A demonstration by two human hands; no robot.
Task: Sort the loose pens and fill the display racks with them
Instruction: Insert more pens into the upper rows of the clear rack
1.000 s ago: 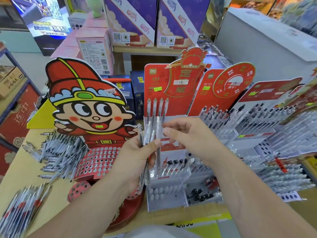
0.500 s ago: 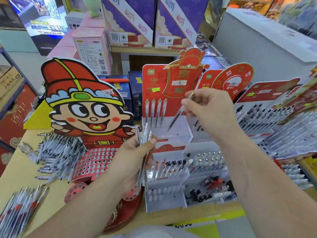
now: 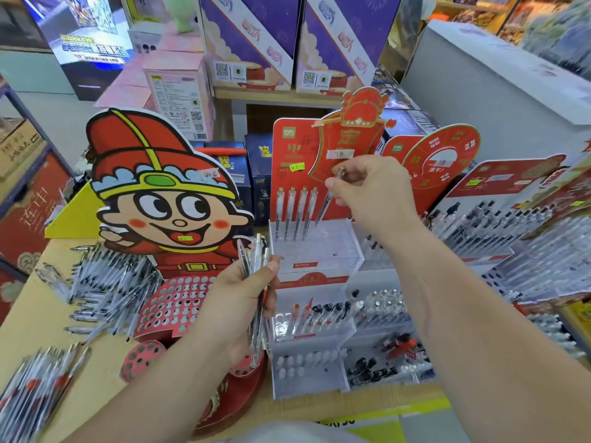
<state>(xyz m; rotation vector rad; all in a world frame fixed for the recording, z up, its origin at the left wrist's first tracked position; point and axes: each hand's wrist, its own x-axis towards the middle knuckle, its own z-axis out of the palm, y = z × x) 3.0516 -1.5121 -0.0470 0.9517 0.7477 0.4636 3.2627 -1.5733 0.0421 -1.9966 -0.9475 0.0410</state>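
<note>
My right hand (image 3: pixel 371 190) pinches one clear pen (image 3: pixel 327 203) near its top, tip down over the top tier of the red-backed tiered rack (image 3: pixel 315 247). Several pens (image 3: pixel 295 212) stand in that tier's back row, just left of the held pen. My left hand (image 3: pixel 243 302) grips a bundle of pens (image 3: pixel 257 292) upright, in front of the rack's left edge. The rack's lower tiers hold a few black- and red-capped pens (image 3: pixel 323 311).
Loose pens lie in a heap (image 3: pixel 105 289) on the left of the table and in a second pile (image 3: pixel 35 388) at the front left. A cartoon-figure cardboard display (image 3: pixel 160 199) with a holed red base (image 3: pixel 172 305) stands left. Filled racks (image 3: pixel 499 225) stand right.
My right hand took one pen from the bundle, lifted it up and back, and now holds it more upright with the tip lowered to the top tier. My left hand stayed put.
</note>
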